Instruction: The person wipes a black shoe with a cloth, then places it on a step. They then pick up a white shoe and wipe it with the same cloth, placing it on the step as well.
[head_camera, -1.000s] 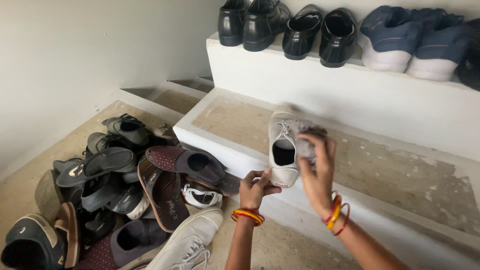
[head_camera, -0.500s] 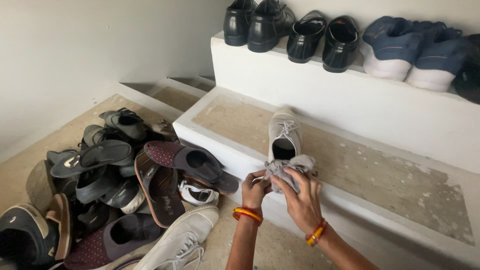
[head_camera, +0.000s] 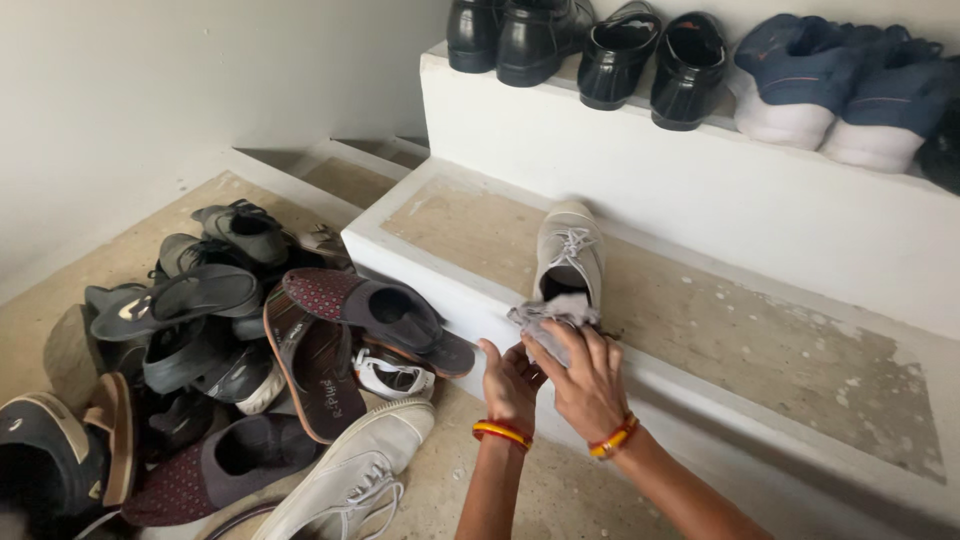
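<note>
One pale grey lace-up shoe (head_camera: 568, 255) stands on the lower step (head_camera: 760, 340), toe toward the riser, heel at the step's front edge. The right hand (head_camera: 583, 375) presses a single crumpled grey cloth (head_camera: 552, 318) against the heel, its fingers (head_camera: 590, 348) closed over the cloth. The left hand (head_camera: 510, 383) sits just beside it below the step's edge, fingers loosely curled and touching the cloth's lower part; whether they grip it cannot be told. Each wrist carries red and yellow bangles. On the upper step (head_camera: 700, 190) stand four black leather shoes (head_camera: 590, 45) in a row and, to their right, two navy sneakers with white soles (head_camera: 840, 85). On the floor (head_camera: 520, 490) to the left lies one jumbled pile of dark sandals and slippers (head_camera: 230, 340), too tangled to count, with one white lace-up sneaker (head_camera: 350, 480) at its near edge. The steps are white-painted with worn, bare concrete treads; a plain pale wall (head_camera: 150, 100) closes the left side.
</note>
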